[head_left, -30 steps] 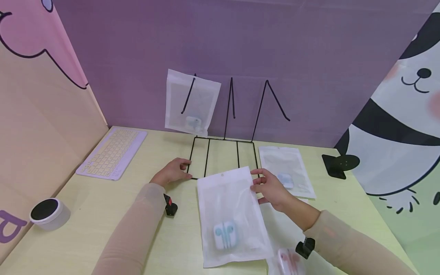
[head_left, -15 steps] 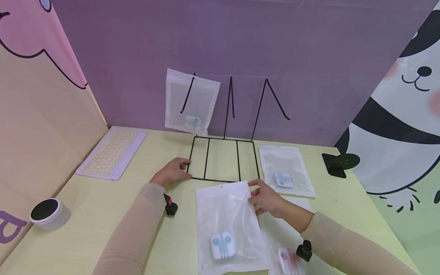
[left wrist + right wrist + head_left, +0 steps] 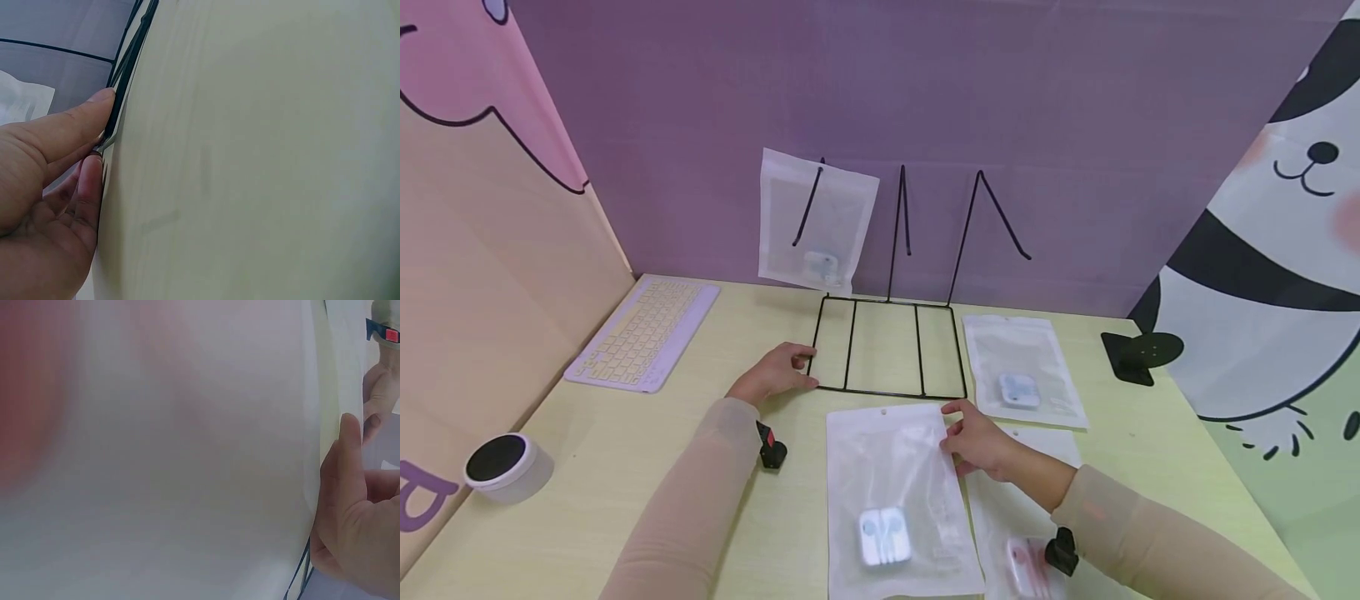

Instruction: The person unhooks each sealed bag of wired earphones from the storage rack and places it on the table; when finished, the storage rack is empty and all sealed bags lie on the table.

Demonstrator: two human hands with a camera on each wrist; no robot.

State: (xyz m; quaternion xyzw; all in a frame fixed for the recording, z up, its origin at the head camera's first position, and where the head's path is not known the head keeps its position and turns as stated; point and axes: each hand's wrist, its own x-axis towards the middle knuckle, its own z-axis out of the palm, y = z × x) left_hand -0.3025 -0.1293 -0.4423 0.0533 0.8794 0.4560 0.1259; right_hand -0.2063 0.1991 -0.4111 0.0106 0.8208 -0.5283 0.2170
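My left hand [image 3: 772, 373] grips the left bar of a black wire rack [image 3: 919, 350] near its front corner. In the left wrist view the thumb lies on the rod [image 3: 128, 69], with fingertips just under it. My right hand [image 3: 981, 442] pinches the upper right edge of a white zip bag [image 3: 895, 467], in front of the rack. Pale blue-and-white earphones [image 3: 884, 536] show through that bag. Pale bag material fills most of the right wrist view, with the thumb [image 3: 351, 440] at its edge. Another earphone bag [image 3: 846, 208] hangs on the rack's left hook.
Right of the rack lies a further earphone bag [image 3: 1026, 358]. A bag with pink earphones [image 3: 996, 517] lies partly beneath my right arm. A lilac keyboard [image 3: 647, 333] and a white tub with a black top [image 3: 508, 467] stand left. A black stand [image 3: 1138, 357] is at far right.
My right hand has lowered the zip bag toward me, down onto the table in front of the rack, uncovering the rack's front bar. The left hand has stayed put.
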